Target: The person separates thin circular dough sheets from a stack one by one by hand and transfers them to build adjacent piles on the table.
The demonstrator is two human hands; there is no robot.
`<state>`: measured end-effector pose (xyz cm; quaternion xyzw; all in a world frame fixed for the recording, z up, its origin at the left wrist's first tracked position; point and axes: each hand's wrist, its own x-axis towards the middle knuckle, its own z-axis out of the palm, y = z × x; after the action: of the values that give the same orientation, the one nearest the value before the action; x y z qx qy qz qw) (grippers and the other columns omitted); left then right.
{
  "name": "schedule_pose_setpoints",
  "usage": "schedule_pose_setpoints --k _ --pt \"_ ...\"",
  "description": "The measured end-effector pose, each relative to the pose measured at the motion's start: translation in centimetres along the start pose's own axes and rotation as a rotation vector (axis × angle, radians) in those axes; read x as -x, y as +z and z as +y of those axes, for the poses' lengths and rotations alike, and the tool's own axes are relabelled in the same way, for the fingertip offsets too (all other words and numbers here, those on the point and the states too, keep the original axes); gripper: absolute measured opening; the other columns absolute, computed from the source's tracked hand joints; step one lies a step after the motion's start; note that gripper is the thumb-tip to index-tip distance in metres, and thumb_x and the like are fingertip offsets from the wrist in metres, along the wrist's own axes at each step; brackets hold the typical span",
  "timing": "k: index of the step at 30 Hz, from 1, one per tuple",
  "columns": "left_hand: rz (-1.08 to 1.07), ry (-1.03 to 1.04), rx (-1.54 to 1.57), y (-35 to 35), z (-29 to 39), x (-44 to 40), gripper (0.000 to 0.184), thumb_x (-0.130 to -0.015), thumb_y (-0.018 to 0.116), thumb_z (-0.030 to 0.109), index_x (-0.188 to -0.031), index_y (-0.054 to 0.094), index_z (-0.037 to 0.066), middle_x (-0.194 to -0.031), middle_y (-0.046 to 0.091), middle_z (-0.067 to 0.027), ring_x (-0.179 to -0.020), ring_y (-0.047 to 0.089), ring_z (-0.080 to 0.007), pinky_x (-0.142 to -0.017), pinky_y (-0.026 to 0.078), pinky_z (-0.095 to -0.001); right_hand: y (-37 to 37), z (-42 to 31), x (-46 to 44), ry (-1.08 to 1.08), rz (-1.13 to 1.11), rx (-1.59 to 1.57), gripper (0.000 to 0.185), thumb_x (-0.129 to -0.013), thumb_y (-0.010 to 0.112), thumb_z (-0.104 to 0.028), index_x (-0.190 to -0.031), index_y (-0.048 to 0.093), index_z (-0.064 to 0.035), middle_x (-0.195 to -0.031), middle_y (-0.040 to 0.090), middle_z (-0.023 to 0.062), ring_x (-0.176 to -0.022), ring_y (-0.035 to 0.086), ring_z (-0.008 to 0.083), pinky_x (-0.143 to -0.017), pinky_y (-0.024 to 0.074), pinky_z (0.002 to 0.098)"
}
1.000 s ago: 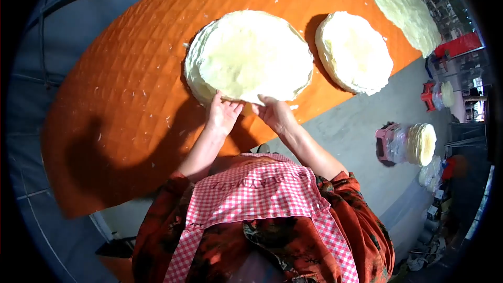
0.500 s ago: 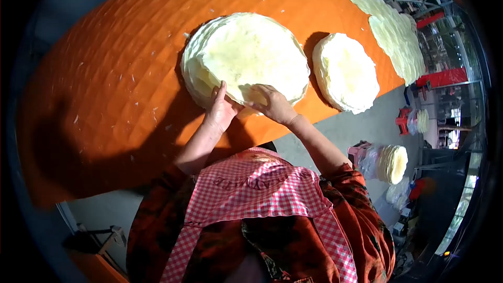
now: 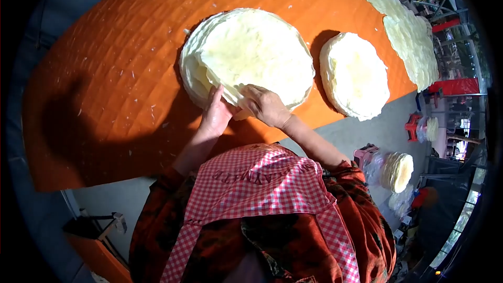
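Note:
A large stack of thin, pale round sheets [image 3: 257,47] lies on the orange table cover [image 3: 115,73]. My left hand [image 3: 216,114] pinches the near edge of the top sheets, thumb on top and fingers beneath. Beside it, my right hand [image 3: 264,106] has its fingers curled over the same near edge, pressed on the sheet. At the left side of the stack the sheet edges stand slightly apart. A smaller stack of pale sheets [image 3: 353,76] rests to the right, touched by neither hand.
Overlapping pale sheets [image 3: 411,39] cover the table's far right end. Beyond the table edge, a pink stool [image 3: 365,154] stands by a wrapped stack [image 3: 397,172], with a red stool [image 3: 412,127] farther off. An orange-sided box [image 3: 97,251] is at the lower left.
My right hand has moved from the near rim onto the sheet, and its fingers have curled. My left thumb now lies over the edge. The camera view has shifted.

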<state>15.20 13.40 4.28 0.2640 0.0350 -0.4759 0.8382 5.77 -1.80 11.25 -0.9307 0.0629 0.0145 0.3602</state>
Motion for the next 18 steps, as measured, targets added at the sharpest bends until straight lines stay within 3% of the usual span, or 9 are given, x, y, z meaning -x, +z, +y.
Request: schedule_pose_setpoints --k 1,4,5,8,12,13,16,17,18 --pt "0.013 0.009 0.014 -0.2 -0.2 -0.1 0.034 -0.094 0.047 0.025 -0.125 0.038 0.014 -0.126 0.045 -0.0067 -0.119 0.044 -0.0211 -0.095 0.043 -0.0406 -0.3 -0.1 0.0 0.07 -0.055 -0.039 0.048 -0.083 0.06 -0.027 -0.119 0.052 0.0023 -0.119 0.056 0.0212 -0.108 0.055 0.036 -0.092 0.0457 0.0403" --pt "0.079 0.14 -0.218 -0.7 -0.7 0.3 0.033 -0.089 0.046 0.01 -0.122 0.04 0.011 -0.115 0.051 -0.0065 -0.101 0.055 -0.0185 -0.082 0.051 -0.0359 1.9 0.2 0.1 -0.16 0.208 0.181 0.048 -0.082 0.061 -0.026 -0.118 0.052 0.0037 -0.115 0.057 0.0221 -0.104 0.057 0.0354 -0.089 0.0467 0.0404" --pt "0.157 0.068 -0.263 -0.4 -0.5 0.5 0.037 -0.086 0.046 0.0 -0.121 0.04 0.01 -0.105 0.055 -0.0055 -0.08 0.059 -0.0155 -0.067 0.053 -0.0305 2.4 0.0 0.1 -0.159 0.232 0.186 0.049 -0.08 0.063 -0.027 -0.117 0.052 0.0042 -0.114 0.057 0.0227 -0.103 0.058 0.0349 -0.088 0.0471 0.0404" --pt "0.232 0.086 -0.373 0.6 -0.9 0.3 0.039 -0.085 0.045 -0.003 -0.121 0.041 0.009 -0.099 0.056 -0.005 -0.069 0.057 -0.0146 -0.061 0.053 -0.03 3.1 -0.8 -0.3 -0.081 0.281 0.208 0.051 -0.078 0.065 -0.029 -0.116 0.053 0.0027 -0.11 0.059 0.0224 -0.101 0.058 0.0343 -0.085 0.0482 0.0397" --pt "0.448 0.179 -0.474 -0.6 -2.4 -1.2 0.039 -0.083 0.046 -0.005 -0.121 0.04 0.003 -0.101 0.055 -0.0075 -0.076 0.059 -0.0137 -0.061 0.049 -0.0271 3.0 -1.5 -1.2 0.0 0.264 0.204 0.038 -0.073 0.066 -0.029 -0.099 0.061 -0.0022 -0.091 0.063 0.0171 -0.085 0.062 0.034 -0.074 0.0509 0.0398" --pt "0.444 0.204 -0.46 -1.0 -2.5 -1.4 0.039 -0.083 0.047 -0.004 -0.121 0.039 0.001 -0.101 0.056 -0.0091 -0.081 0.059 -0.0164 -0.067 0.05 -0.0296 2.2 -1.9 -1.8 0.146 0.182 0.197 0.022 -0.073 0.063 -0.024 -0.082 0.063 -0.0032 -0.081 0.064 0.0175 -0.073 0.063 0.036 -0.067 0.0511 0.0428" --pt "0.466 0.035 -0.577 1.1 -1.0 -0.8 0.034 -0.084 0.054 0.004 -0.116 0.043 0.006 -0.104 0.056 -0.0089 -0.077 0.06 -0.0172 -0.055 0.051 -0.0312 -6.1 3.4 -6.3 0.3 0.051 0.215 0.024 -0.084 0.054 -0.019 -0.093 0.068 -0.0033 -0.092 0.065 0.0229 -0.084 0.064 0.0243 -0.075 0.0496 0.0379" --pt "0.521 0.037 -0.503 1.1 -1.2 -1.0 0.036 -0.082 0.058 0.003 -0.115 0.045 0.004 -0.097 0.059 -0.0095 -0.076 0.06 -0.0163 -0.054 0.05 -0.0301 -10.3 8.1 -8.2 0.173 0.22 -0.172 0.019 -0.082 0.054 -0.016 -0.085 0.068 -0.0038 -0.083 0.066 0.0163 -0.076 0.062 0.0182 -0.069 0.0487 0.0353" --pt "0.533 0.04 -0.496 0.4 -1.6 -1.2 0.034 -0.081 0.058 0.003 -0.113 0.046 0.004 -0.096 0.059 -0.0096 -0.076 0.061 -0.0165 -0.053 0.05 -0.0299 -16.0 7.2 -10.5 0.234 0.062 0.358 0.01 -0.077 0.056 -0.011 -0.075 0.064 -0.0042 -0.073 0.061 0.0104 -0.068 0.059 0.0182 -0.061 0.0457 0.0333"
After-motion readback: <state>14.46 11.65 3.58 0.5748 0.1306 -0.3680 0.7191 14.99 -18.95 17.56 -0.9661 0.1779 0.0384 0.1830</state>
